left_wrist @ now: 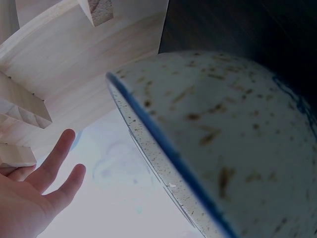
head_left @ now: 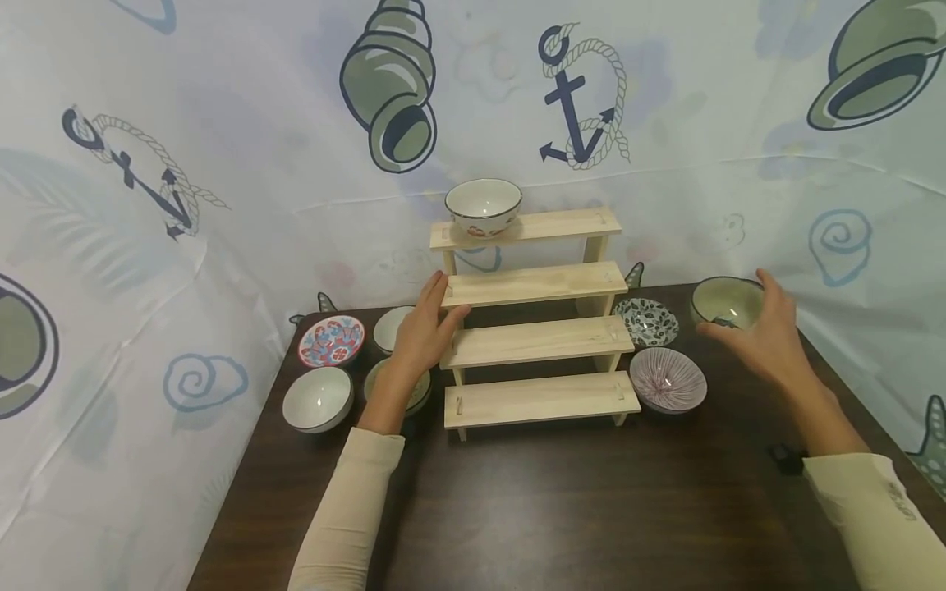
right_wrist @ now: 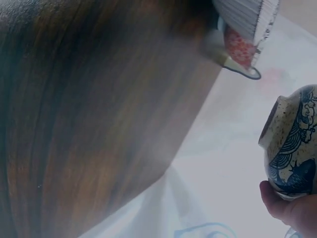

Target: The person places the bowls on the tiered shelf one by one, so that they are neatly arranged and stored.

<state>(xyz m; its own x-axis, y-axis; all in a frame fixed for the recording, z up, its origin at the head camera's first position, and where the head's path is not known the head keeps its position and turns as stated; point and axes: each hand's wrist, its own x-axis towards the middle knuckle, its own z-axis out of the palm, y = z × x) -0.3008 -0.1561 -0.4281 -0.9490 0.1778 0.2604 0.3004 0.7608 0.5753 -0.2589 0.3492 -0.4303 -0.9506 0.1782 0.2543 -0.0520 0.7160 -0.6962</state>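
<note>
My right hand (head_left: 772, 336) grips a greenish bowl (head_left: 723, 297) at the table's right side, thumb on the near side and fingers at the far right. In the right wrist view this bowl (right_wrist: 292, 144) shows a speckled outside with blue patterns. My left hand (head_left: 426, 332) touches the left end of a stepped wooden display stand (head_left: 539, 341). In the left wrist view its fingers (left_wrist: 59, 151) are spread and straight beside the wood. A speckled, blue-rimmed bowl (left_wrist: 213, 129) is close to the left wrist, partly behind the forearm in the head view. A white enamel-look bowl (head_left: 484, 205) sits on the top step.
Left of the stand are a red-and-blue patterned bowl (head_left: 332, 341), a white bowl (head_left: 318, 400) and another pale bowl (head_left: 389, 328). On its right stand a black-and-white floral bowl (head_left: 646, 322) and a purple striped bowl (head_left: 668, 380). Printed cloth (head_left: 695, 197) hangs behind the dark table (head_left: 562, 509).
</note>
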